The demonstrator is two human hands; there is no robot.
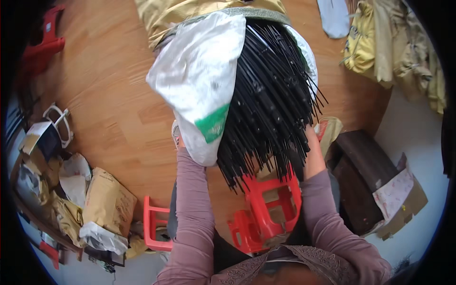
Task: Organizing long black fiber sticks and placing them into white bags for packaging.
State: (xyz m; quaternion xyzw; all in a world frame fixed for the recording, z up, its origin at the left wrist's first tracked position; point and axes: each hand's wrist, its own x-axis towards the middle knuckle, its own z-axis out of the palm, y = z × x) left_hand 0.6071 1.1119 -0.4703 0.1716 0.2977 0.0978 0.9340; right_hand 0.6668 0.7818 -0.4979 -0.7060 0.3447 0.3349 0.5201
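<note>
A thick bundle of thin black rods juts toward me from the mouth of a large yellowish sack. A white woven sheet with a green patch lies folded over the bundle's left side. My left hand reaches under the lower left edge of the white sheet; only a bit of skin at the wrist shows. On the right, my right hand goes in beneath the rods, with its wrist bare. The fingers of both hands are hidden by the load, so their grip does not show.
Red plastic stools stand below the rods, between my arms. Another red stool is by my left leg. A tan paper sack lies among clutter at left, dark brown boxes at right. Yellow sacks lean far right.
</note>
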